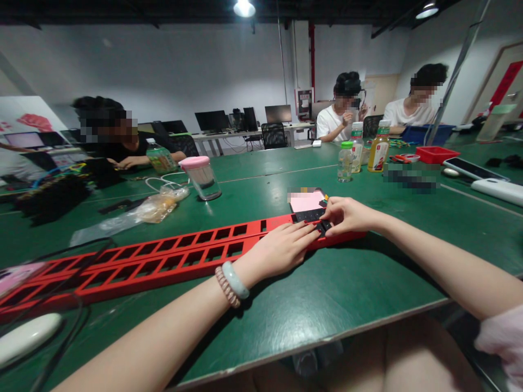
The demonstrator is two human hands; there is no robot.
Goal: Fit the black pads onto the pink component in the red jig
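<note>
1. Head view, far left: a white oval object [24,336] lies at the near edge of the green tabletop [335,294], with dark cables looping around it.
2. A long red slotted rack [163,258] runs from the left edge toward the middle of the tabletop, most of its rectangular openings showing through to the green surface.
3. Behind the rack lie a crumpled clear plastic bag [143,212] and a clear cup with a pink lid [202,178]; a person in dark clothes sits beyond them with a green-labelled bottle [160,158] close by.
4. The left hand [281,247] rests flat on the right part of the rack, fingers stretched out together and not closed on anything; a pale bangle and a bead bracelet [232,282] sit on its wrist.
5. Small black parts [314,218] fill the rack's right end, just ahead of the left fingertips.
6. The right hand [349,215] lies over that same end, its grip curled down onto the black parts; whether it pinches one I cannot tell.
7. A pink card [305,201] lies touching the rack's far side.
8. Farther right stand three drink bottles [362,149], a red tray [437,154], and two seated people in white shirts.
</note>
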